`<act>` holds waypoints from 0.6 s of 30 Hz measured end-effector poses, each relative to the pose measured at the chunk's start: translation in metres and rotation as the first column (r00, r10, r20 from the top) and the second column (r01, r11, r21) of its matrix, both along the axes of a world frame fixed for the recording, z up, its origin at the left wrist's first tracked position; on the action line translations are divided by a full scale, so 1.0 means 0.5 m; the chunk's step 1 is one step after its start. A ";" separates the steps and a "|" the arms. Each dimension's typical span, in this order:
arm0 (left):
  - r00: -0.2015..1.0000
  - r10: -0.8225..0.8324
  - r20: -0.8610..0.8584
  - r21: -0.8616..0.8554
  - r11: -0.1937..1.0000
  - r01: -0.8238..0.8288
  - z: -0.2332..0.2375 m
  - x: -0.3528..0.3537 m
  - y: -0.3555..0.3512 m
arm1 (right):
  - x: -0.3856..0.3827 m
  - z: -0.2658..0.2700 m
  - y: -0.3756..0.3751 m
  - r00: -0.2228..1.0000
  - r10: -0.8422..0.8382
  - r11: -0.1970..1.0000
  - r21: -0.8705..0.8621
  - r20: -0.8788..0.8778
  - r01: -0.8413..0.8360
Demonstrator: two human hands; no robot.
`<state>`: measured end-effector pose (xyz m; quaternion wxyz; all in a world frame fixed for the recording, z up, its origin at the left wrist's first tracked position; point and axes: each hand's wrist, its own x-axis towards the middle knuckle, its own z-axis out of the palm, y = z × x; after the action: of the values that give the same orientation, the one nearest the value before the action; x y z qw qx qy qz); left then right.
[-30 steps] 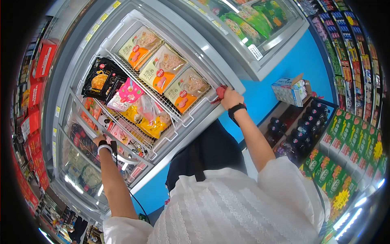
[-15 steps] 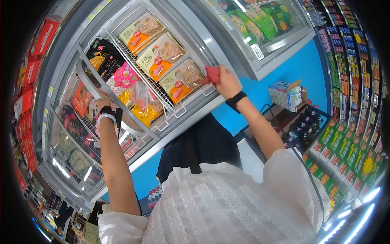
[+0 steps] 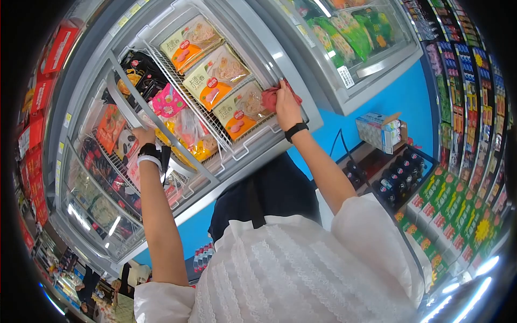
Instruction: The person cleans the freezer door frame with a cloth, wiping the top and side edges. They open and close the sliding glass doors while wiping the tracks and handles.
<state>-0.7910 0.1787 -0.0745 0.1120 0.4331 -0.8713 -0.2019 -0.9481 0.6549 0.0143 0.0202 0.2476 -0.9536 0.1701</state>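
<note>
My left hand, wearing a dark wristband and a pale bracelet, is closed around the curved handle of the freezer's sliding glass lid. A crumpled red cloth is under my right hand, whose fingers press it against the freezer's right inner rim. Beside the cloth, wire baskets hold orange-and-cream packs of frozen food. A pink bag, a yellow bag and black packs lie to the left, partly seen through the lid.
A second glass-topped freezer with green bags stands at the upper right. Below it are an opened carton, a crate of dark-capped bottles and stacked green cartons. Stocked shelves line the far right.
My right hand has moved a little left with the cloth, its fingers now reaching up over it. My left hand and the lid have shifted slightly to the right.
</note>
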 end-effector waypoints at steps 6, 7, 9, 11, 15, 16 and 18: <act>0.953 -0.231 0.197 -0.071 0.966 0.249 -0.039 0.005 -0.063 | 0.095 0.016 0.090 0.986 -0.066 0.984 0.174 0.154 0.039; 0.942 -0.187 0.277 -0.097 0.970 0.221 -0.017 -0.002 -0.041 | 0.109 0.012 0.093 0.980 -0.113 0.967 0.245 0.166 0.070; 0.944 -0.117 0.308 -0.094 0.984 0.152 -0.007 -0.010 -0.031 | 0.121 0.024 0.080 0.989 -0.117 0.917 0.392 0.094 0.071; 0.959 -0.016 0.285 -0.039 0.999 0.029 -0.020 -0.015 -0.034 | 0.126 0.017 0.083 0.997 -0.056 0.833 0.548 -0.058 0.079; 0.917 -0.073 0.392 -0.118 0.985 0.129 -0.038 -0.012 -0.064 | 0.127 0.025 0.094 0.977 0.192 0.772 0.630 -0.098 -0.089; 0.880 -0.166 0.445 0.063 0.986 0.154 -0.036 -0.013 -0.079 | 0.128 0.027 0.096 0.978 0.185 0.770 0.632 -0.094 -0.085; 0.837 -0.267 0.478 0.245 0.955 0.165 -0.051 -0.007 -0.103 | 0.129 0.019 0.092 0.975 0.221 0.711 0.688 -0.016 -0.149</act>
<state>-0.7943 0.1271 -0.1002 -0.1866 0.3779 -0.8895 -0.1765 -0.8838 0.7010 0.0238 -0.0429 0.3398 -0.9173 -0.2028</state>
